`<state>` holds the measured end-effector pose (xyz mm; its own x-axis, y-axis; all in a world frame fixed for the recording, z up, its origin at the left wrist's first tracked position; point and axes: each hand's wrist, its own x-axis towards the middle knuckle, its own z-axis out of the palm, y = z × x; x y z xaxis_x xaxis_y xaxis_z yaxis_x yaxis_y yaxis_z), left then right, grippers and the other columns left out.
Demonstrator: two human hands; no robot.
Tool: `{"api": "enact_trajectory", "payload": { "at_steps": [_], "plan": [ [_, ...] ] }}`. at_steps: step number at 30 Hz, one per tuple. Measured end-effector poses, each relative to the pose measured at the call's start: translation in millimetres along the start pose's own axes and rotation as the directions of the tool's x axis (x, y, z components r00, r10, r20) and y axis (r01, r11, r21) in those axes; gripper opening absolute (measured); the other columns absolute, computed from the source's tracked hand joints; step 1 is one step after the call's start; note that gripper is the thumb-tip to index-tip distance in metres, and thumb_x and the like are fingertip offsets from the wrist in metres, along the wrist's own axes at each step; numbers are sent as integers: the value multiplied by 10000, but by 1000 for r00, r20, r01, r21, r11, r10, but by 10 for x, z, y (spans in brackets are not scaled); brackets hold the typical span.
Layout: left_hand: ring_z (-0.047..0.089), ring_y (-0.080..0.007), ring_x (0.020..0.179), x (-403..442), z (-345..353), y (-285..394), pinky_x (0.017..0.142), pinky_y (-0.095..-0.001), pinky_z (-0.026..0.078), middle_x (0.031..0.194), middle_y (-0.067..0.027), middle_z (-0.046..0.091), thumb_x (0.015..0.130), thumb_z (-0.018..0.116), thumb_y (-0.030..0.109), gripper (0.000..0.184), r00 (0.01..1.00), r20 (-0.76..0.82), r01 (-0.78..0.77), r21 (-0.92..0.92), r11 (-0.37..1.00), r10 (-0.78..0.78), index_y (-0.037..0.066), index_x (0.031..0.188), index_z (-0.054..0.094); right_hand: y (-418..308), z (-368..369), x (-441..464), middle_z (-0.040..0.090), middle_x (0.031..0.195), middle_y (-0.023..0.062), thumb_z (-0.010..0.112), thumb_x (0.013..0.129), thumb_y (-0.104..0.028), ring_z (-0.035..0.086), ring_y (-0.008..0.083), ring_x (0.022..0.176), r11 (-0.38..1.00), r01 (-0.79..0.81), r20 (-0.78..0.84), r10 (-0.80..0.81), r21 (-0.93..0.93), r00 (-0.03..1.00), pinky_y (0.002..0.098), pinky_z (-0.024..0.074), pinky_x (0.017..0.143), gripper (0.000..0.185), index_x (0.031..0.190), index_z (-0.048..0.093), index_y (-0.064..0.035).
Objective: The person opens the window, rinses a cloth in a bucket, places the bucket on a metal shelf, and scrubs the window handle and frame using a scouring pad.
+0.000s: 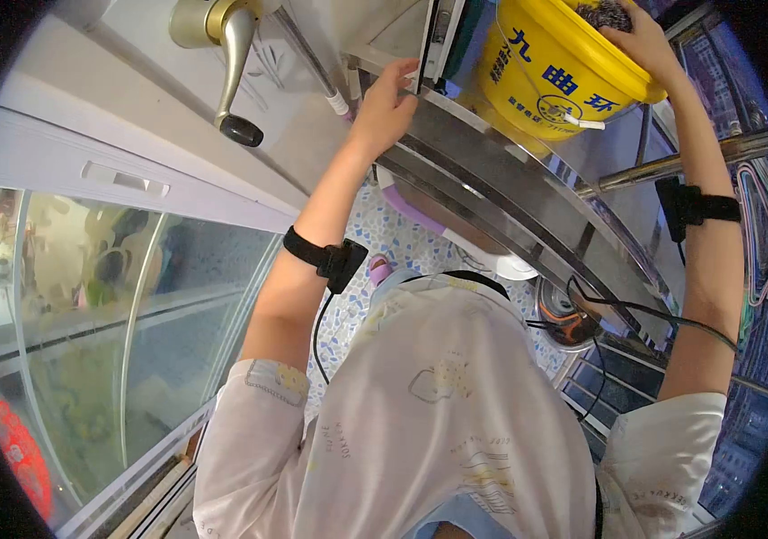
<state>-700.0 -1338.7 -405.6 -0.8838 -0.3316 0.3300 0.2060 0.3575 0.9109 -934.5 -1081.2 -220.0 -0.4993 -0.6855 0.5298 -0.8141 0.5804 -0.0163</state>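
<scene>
My left hand (386, 110) is at the upper middle, its fingers and thumb closed around the edge of a dark-edged window frame (429, 49). Below that hand runs a shiny metal ledge (483, 157). At the upper right, my right hand (649, 43) reaches over the rim of a yellow bucket (541, 67) with blue lettering. Its fingers are on a dark grey, wiry steel wool scrubber (607, 16) at the bucket's mouth. The bucket stands tilted in view, with its wire handle and white grip (586, 123) hanging down the front. What is inside is mostly hidden.
A metal crank handle (238, 72) juts from the wall at upper left. Sliding glass panels (78, 314) stand on the left. A metal rail (698, 162) and coloured hangers (761, 234) are at right. A round-topped item (566, 314) sits below the ledge. Cables hang from both forearm straps.
</scene>
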Motion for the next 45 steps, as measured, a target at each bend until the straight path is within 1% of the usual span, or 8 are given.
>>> {"api": "enact_trajectory", "payload": {
  "at_steps": [2, 4, 7, 17, 22, 29, 39, 45],
  "plan": [
    [525, -316, 1198, 22, 0, 34, 955, -384, 454, 1337, -177, 510, 824, 485, 21, 505, 1000, 6, 9, -13, 1000, -9, 29, 1323, 406, -495, -281, 3, 610, 901, 154, 694, 775, -132, 602, 264, 917, 967, -247, -116, 239, -68, 964, 368, 460, 804, 289, 987, 569, 20],
    [534, -312, 1188, 59, 15, 118, 949, -381, 455, 1327, -182, 517, 820, 495, 25, 497, 999, -2, 42, 42, 998, -42, 19, 1309, 406, -608, -478, 73, 611, 1046, 191, 694, 750, -173, 581, 318, 1029, 937, -332, 307, 348, -106, 886, 398, 449, 874, 464, 1153, 561, 16],
    [542, -315, 1174, 87, 68, 34, 936, -369, 455, 1316, -181, 525, 813, 495, 17, 494, 1000, -24, 14, 28, 1000, -14, 17, 1299, 406, -376, -377, 78, 602, 1108, 204, 686, 743, -160, 578, 314, 1053, 911, -393, 89, 385, 120, 919, 376, 450, 884, 505, 1201, 557, 11],
    [536, -322, 1180, -450, 163, 283, 915, -371, 448, 1321, -189, 517, 799, 495, 6, 529, 992, -64, 119, 131, 984, -111, 22, 1317, 389, -382, -346, -7, 640, 803, 146, 754, 676, -127, 616, 267, 795, 881, -364, 343, 255, 303, 904, 385, 469, 700, 318, 918, 628, 36],
    [538, -334, 1167, -501, 201, 409, 936, -372, 445, 1312, -199, 516, 803, 496, 8, 535, 991, -25, 133, 192, 972, -130, 20, 1324, 376, -245, -253, 51, 611, 738, 137, 733, 679, -104, 605, 274, 739, 952, -298, 264, 269, 74, 926, 382, 459, 659, 230, 819, 595, 16],
    [533, -282, 1155, -421, 29, 255, 899, -352, 454, 1279, -154, 545, 802, 506, 10, 543, 988, 114, 87, 166, 982, -106, 68, 1329, 388, -116, -174, 38, 666, 927, 229, 683, 691, -104, 639, 326, 895, 918, -338, 264, 279, 209, 923, 386, 489, 743, 333, 971, 636, 71],
    [554, -264, 1125, -434, -92, 45, 890, -348, 458, 1289, -138, 545, 809, 519, 5, 501, 975, 188, 82, 202, 976, -121, 52, 1299, 422, -356, -312, -11, 676, 848, 207, 786, 653, -170, 648, 301, 768, 892, -446, 115, 437, 71, 892, 378, 495, 676, 366, 891, 660, 77],
    [551, -279, 1156, -464, 60, 112, 912, -375, 456, 1293, -146, 536, 812, 534, 18, 507, 965, 203, 113, 250, 962, -166, 45, 1303, 414, -693, -477, -102, 655, 852, 168, 732, 746, -170, 625, 279, 819, 826, -490, 186, 454, 281, 872, 388, 473, 747, 291, 888, 623, 60]
  ]
}}
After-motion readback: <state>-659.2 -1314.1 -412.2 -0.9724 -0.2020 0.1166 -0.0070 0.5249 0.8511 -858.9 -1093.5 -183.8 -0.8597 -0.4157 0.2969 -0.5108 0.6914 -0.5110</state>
